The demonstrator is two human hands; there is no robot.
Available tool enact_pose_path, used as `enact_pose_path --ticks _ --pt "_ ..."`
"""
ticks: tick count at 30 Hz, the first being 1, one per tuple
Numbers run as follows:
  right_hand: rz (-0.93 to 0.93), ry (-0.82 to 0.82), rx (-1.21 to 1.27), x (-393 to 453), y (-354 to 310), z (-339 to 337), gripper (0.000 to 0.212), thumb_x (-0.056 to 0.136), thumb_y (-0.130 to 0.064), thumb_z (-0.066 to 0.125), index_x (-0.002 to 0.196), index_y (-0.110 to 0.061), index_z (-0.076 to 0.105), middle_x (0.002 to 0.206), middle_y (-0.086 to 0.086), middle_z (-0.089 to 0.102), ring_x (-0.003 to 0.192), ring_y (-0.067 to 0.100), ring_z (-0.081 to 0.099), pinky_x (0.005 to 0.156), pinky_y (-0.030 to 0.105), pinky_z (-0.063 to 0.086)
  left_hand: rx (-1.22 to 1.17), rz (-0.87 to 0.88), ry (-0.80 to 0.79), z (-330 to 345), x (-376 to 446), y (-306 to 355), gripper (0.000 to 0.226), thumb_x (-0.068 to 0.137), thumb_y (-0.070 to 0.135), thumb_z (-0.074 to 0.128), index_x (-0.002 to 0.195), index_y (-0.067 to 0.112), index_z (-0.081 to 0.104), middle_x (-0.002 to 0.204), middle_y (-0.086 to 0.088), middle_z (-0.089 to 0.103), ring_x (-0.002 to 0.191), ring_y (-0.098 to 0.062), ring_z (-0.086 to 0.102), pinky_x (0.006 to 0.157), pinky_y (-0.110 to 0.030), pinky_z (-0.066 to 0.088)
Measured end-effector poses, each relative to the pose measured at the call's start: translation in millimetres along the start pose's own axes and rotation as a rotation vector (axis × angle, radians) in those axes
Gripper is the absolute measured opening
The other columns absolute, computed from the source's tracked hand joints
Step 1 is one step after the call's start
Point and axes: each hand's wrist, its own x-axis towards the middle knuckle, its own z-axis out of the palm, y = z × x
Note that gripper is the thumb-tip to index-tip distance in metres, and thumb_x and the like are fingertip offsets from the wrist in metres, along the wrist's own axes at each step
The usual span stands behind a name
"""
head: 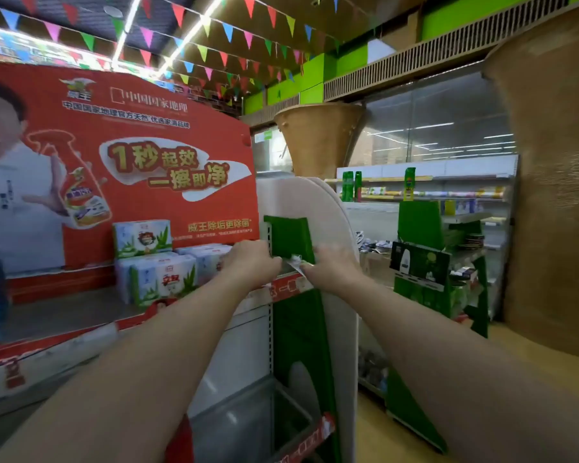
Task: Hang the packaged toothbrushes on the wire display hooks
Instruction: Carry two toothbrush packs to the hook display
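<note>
At twelve o'clock from your hands, the green panel (290,237) looks like matt painted board, and the white end panel (331,212) behind it is smooth with a dull sheen. At ten o'clock, the red poster (131,128) is glossy printed sheet, and the tissue packs (161,269) below it wear shiny plastic film. Between your hands, the small packet (296,261) looks like glossy plastic, too blurred to say more. At two o'clock, the tan column (318,142) looks rough and woven.
</note>
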Motion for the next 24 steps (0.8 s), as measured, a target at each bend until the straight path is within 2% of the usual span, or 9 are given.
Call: enact_pose_path --ticks 3,6,8,11,15,18,21,24 --pt "0.015 0.0 0.043 12 3 10 0.027 0.096 -0.046 0.057 0.102 -0.019 0.059 0.093 0.004 0.06 0.086 0.023 0.058 0.073 0.036 0.051 0.12 -0.064 -0.036 7 6 2 0.024 0.092 0.041 0.051 0.087 0.019 0.058 0.087 -0.004 0.06 0.081 -0.023 0.059 0.063 -0.032 0.046" --pt "0.063 -0.023 0.17 20 3 22 0.027 0.093 -0.044 0.059 0.1 -0.018 0.061 0.093 0.005 0.063 0.086 0.024 0.063 0.078 0.042 0.058 0.135 -0.13 -0.108 15 10 2 0.03 0.094 0.046 0.049 0.089 0.018 0.055 0.082 -0.004 0.055 0.082 -0.023 0.058 0.068 -0.032 0.048" --pt "0.105 -0.044 0.208 25 5 28 0.03 0.093 -0.045 0.06 0.098 -0.016 0.064 0.091 0.006 0.066 0.083 0.024 0.066 0.078 0.044 0.06 0.111 -0.16 -0.129 17 11 1 0.034 0.094 0.049 0.049 0.09 0.016 0.056 0.085 -0.005 0.059 0.082 -0.024 0.06 0.074 -0.033 0.054" --pt "0.161 -0.052 0.256 32 9 37 0.038 0.09 -0.053 0.057 0.09 -0.016 0.065 0.088 0.006 0.068 0.079 0.024 0.067 0.07 0.037 0.058 0.04 -0.193 -0.125 22 15 0 0.035 0.092 0.05 0.051 0.09 0.016 0.059 0.092 -0.007 0.064 0.083 -0.024 0.063 0.079 -0.035 0.057" --pt "0.208 -0.026 0.294 37 11 44 0.035 0.095 -0.048 0.059 0.077 -0.018 0.055 0.082 0.005 0.062 0.074 0.022 0.061 0.061 0.033 0.048 0.009 -0.24 -0.107 26 18 -1 0.038 0.085 0.052 0.055 0.094 0.017 0.062 0.09 -0.006 0.066 0.083 -0.025 0.065 0.084 -0.039 0.058" --pt "0.243 -0.026 0.338 36 8 44 0.029 0.091 -0.038 0.067 0.083 -0.013 0.058 0.087 0.008 0.065 0.083 0.026 0.066 0.07 0.038 0.056 -0.045 -0.248 -0.101 27 19 -1 0.029 0.088 0.044 0.058 0.092 0.016 0.062 0.089 -0.006 0.065 0.082 -0.023 0.064 0.074 -0.033 0.057" --pt "0.288 -0.028 0.364 32 5 41 0.027 0.083 -0.022 0.076 0.075 -0.011 0.053 0.081 0.008 0.061 0.085 0.028 0.064 0.065 0.036 0.052 -0.1 -0.245 -0.056 25 18 -1 0.021 0.093 0.033 0.058 0.086 0.013 0.058 0.085 -0.006 0.061 0.076 -0.022 0.06 0.06 -0.031 0.046" --pt "0.328 -0.029 0.388 27 3 36 0.03 0.078 -0.014 0.081 0.073 -0.011 0.052 0.08 0.009 0.06 0.086 0.029 0.065 0.067 0.036 0.055 -0.122 -0.233 0.028 21 16 0 0.018 0.091 0.02 0.06 0.077 0.013 0.05 0.079 -0.006 0.055 0.069 -0.02 0.054 0.058 -0.031 0.043"
